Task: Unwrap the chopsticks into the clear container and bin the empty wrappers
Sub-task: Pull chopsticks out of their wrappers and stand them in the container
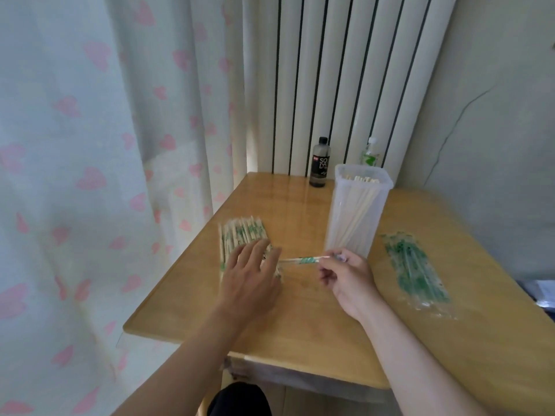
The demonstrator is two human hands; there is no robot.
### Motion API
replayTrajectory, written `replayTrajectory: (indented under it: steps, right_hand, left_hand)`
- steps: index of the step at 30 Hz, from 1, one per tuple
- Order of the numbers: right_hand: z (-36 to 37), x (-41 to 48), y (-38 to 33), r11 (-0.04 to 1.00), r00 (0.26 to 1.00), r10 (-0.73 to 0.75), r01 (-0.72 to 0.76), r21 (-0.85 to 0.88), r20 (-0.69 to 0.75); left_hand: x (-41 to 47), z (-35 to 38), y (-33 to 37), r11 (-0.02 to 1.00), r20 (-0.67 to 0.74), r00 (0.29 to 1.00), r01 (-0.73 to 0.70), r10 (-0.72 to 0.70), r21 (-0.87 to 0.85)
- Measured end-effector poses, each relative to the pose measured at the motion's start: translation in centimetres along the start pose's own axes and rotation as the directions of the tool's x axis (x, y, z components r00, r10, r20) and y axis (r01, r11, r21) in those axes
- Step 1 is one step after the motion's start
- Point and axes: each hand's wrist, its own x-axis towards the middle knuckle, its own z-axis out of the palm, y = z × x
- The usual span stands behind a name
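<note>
The clear container (357, 205) stands upright towards the back of the wooden surface (300, 319), and bare chopsticks (360, 178) already lean inside it, tips near its rim. Just in front of the container's base a single wrapped pair (306, 260) is held level above the surface. It is a thin pale stick in a sleeve with a green printed band at its middle.

The right hand (348, 277) has its grip closed in a pinch on the end of the pair nearer the container, probably so the sleeve can be pulled off lengthwise. The left hand (252, 271), to the left of the container, lies with straight spread fingers on the stack of wrapped chopsticks (240, 235). Its grip is open and holds nothing. It seems to steady the stack, though blur hides whether its fingertips touch the pair's far end.

Right of the container lies a loose heap of empty wrappers (417, 271), clear film with green print, set aside rather than binned. No bin is in view. A dark bottle (320, 162) stands behind the container.
</note>
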Motion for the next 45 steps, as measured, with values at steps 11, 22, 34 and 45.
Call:
replayTrajectory:
  steps: [11,22,34,45]
  right_hand:
    - [-4.1,-1.9,-3.9,0.991,0.994,-0.089,0.095,0.097,-0.07]
    - [-7.4,-1.7,-4.9,0.985,0.987,-0.111,0.125,0.117,-0.115]
    - [-7.7,-1.8,-4.9,0.992,0.991,-0.087,0.096,0.087,-0.099]
    - [-6.5,-2.0,-4.0,0.995,0.99,-0.059,0.069,0.075,-0.126]
  left_hand:
    - [5.3,0.0,7.8,0.989,0.086,0.986,-0.145,0.141,0.033]
    - [7.2,0.6,11.0,0.987,0.067,0.984,-0.163,0.163,-0.005]
    - [7.4,1.0,10.8,0.98,0.064,0.978,-0.201,0.2,0.002]
    - [7.6,0.4,11.3,0.99,0.352,0.931,-0.126,0.096,0.062]
